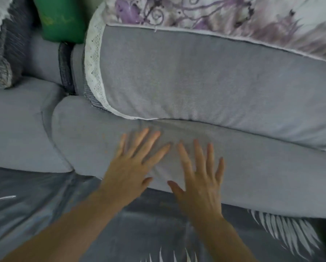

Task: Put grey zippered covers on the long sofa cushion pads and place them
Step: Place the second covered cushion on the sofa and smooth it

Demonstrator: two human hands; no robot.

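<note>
Covered cushion [271, 178] lies along the sofa [16, 129] seat, touching the back cushion [177, 72] beyond; left hand [133, 163] and right hand [200, 176] press its middle, grip wide, flat, holding nothing; probably soft, light, floppy, best lifted by both long edges.

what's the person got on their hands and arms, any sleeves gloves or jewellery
Nothing is worn that the head view shows. The left hand and right hand are bare, with no gloves. The left forearm and right forearm are bare too, with no sleeve in view up to the frame edge. No ring, watch or bracelet shows, though the picture is slightly blurred.
</note>
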